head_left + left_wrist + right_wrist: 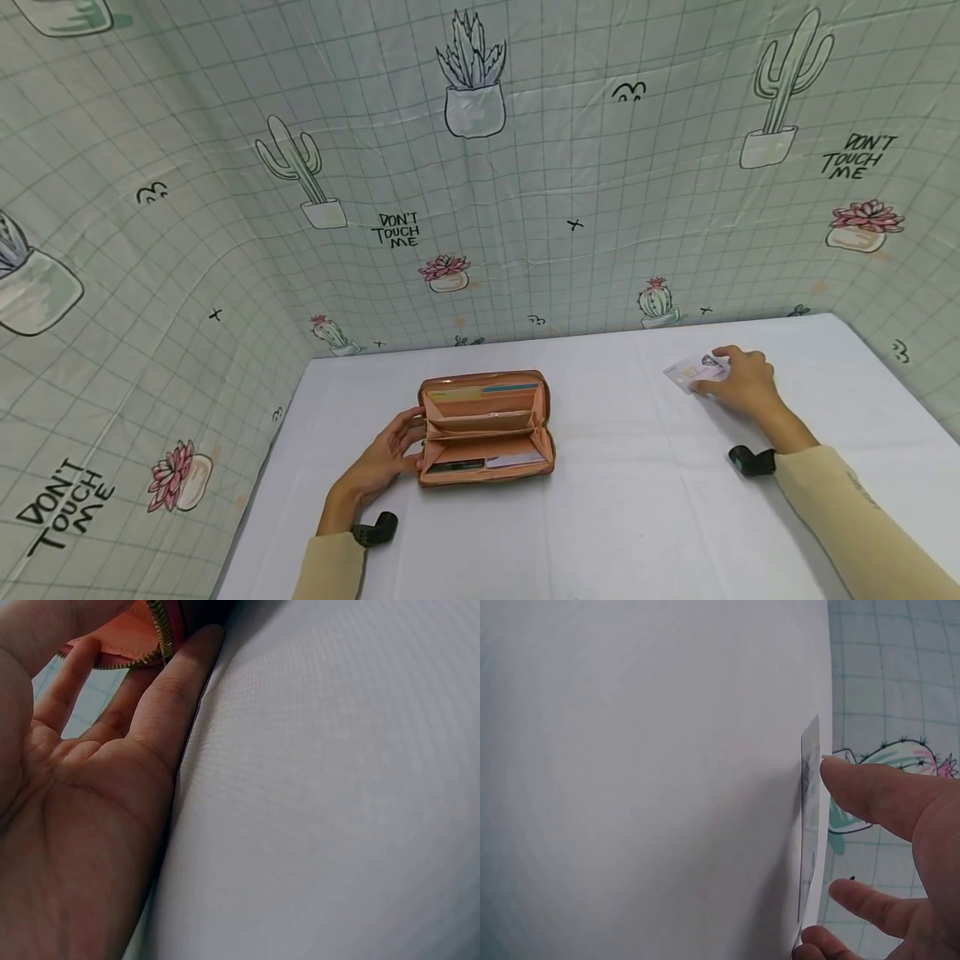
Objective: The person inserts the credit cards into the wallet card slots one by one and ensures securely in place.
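Note:
An orange-brown zip-around wallet (486,425) lies unzipped and spread wide on the white table, its pleated compartments showing. Cards (517,459) sit in its near panel. My left hand (386,454) grips the wallet's left side, thumb at the near panel and fingers along the far one. In the left wrist view the fingers (161,705) meet its toothed zip edge (160,634). Far to the right, my right hand (742,379) holds a pale printed card (686,372) by its edges between thumb and fingers. The right wrist view shows this card (810,817) nearly edge-on, casting a shadow.
White cloth covers the table (600,500). Behind it and along both sides hangs a gridded curtain (540,183) printed with cacti and lettering. A dark wrist camera (375,529) sits on the left wrist and another camera (750,461) on the right.

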The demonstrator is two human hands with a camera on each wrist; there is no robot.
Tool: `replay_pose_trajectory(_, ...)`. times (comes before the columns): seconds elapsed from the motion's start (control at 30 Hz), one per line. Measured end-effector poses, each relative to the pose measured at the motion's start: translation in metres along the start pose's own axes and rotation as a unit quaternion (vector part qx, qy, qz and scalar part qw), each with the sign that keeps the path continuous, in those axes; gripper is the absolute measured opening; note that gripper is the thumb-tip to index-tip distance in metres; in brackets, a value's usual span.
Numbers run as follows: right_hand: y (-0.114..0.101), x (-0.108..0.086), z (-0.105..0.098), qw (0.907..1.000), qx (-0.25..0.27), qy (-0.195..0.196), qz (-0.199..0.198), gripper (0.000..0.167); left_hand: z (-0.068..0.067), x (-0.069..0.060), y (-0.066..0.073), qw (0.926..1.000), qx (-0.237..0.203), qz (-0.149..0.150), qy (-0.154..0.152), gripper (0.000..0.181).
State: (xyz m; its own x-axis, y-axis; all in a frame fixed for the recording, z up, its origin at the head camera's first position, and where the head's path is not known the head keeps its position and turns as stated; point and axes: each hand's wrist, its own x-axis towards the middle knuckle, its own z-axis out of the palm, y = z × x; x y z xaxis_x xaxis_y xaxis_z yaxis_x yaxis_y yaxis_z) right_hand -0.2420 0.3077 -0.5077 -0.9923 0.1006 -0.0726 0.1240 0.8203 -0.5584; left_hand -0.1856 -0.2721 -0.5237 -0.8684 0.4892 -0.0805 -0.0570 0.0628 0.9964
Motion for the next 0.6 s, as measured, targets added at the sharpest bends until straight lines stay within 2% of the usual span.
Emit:
replay_pose_trajectory(0.27, -0.0083, 0.0025, 0.0030, 0.9992, -0.023, 0.005, 0.031, 0.078, 0.0000, -0.0002, -0.0008, 1.0000, -0.001, 0.004, -0.003, 0.088)
replay_pose_trajectory(0.6, -0.0073, 0.0072, -0.0052, 0.9978, -0.019, -0.045, 0.046, 0.078, -0.0008, -0.0003, -0.0019, 1.0000, -0.003, 0.000, -0.001, 0.088)
